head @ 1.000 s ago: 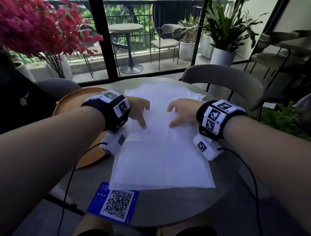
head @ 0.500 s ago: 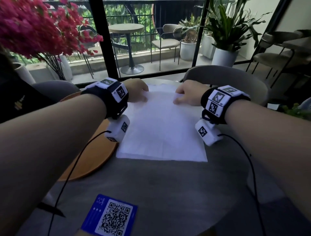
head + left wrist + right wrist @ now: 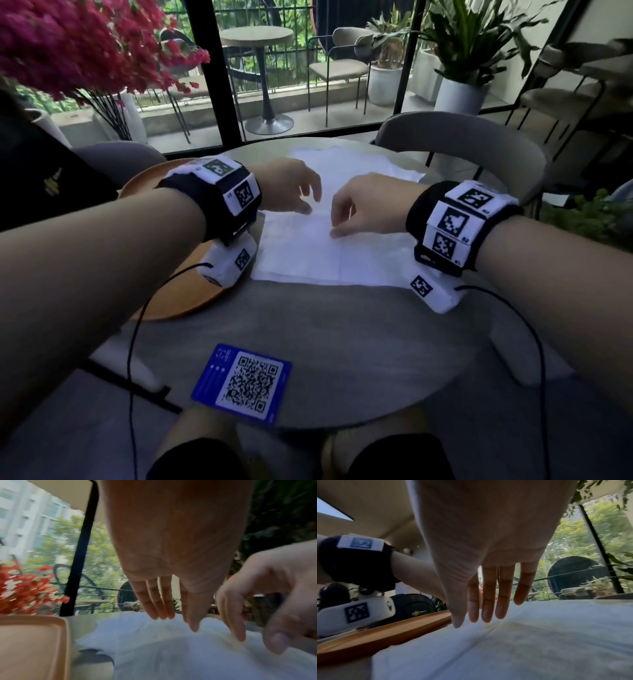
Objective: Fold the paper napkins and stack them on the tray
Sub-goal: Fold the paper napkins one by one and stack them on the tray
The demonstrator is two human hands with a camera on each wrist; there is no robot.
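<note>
Item: paper napkin [image 3: 329,253], white, folded once; lies flat at the middle of the round counter [image 3: 342,342], toward its far edge, atop further unfolded white sheets [image 3: 359,164] that run to the far edge. Judged very light, limp and easily torn or creased; likely to slide on the sheets beneath. Best taken by pinching a corner or free edge, with the other hand pinning the fold line.

Left hand [image 3: 291,192]: above the napkin's far left part, fingers [image 3: 159,604] straight, loosely together, tips pointing down at the paper, holding nothing.

Right hand [image 3: 370,205]: above the napkin's middle, fingers [image 3: 488,601] extended and slightly spread, thumb tip at the paper; whether it presses cannot be told. Nothing pinched.

Container: wooden tray [image 3: 178,294], orange-brown, at the counter's left edge, just beside the napkin. The visible part holds no napkins; the left forearm hides the remainder.

Also present: blue QR card [image 3: 243,383], near edge of counter.
</note>
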